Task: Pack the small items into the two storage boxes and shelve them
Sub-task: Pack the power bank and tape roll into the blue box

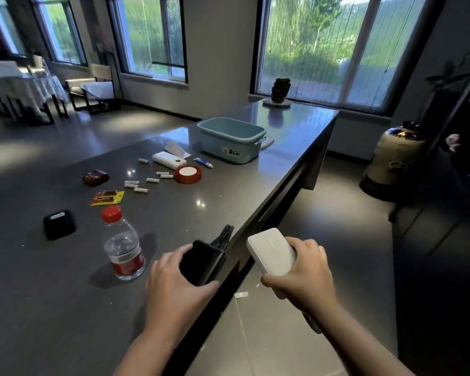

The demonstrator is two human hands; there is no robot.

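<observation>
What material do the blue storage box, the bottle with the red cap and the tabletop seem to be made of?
Blue storage box: likely matte plastic; smooth moulded walls, rounded rim, printed label.
Bottle: clear, thin plastic, probably; the see-through body is ribbed, and the red cap looks like opaque plastic.
Tabletop: polished stone or a stone-like composite, I think; dark grey, speckled, and it mirrors the windows.
</observation>
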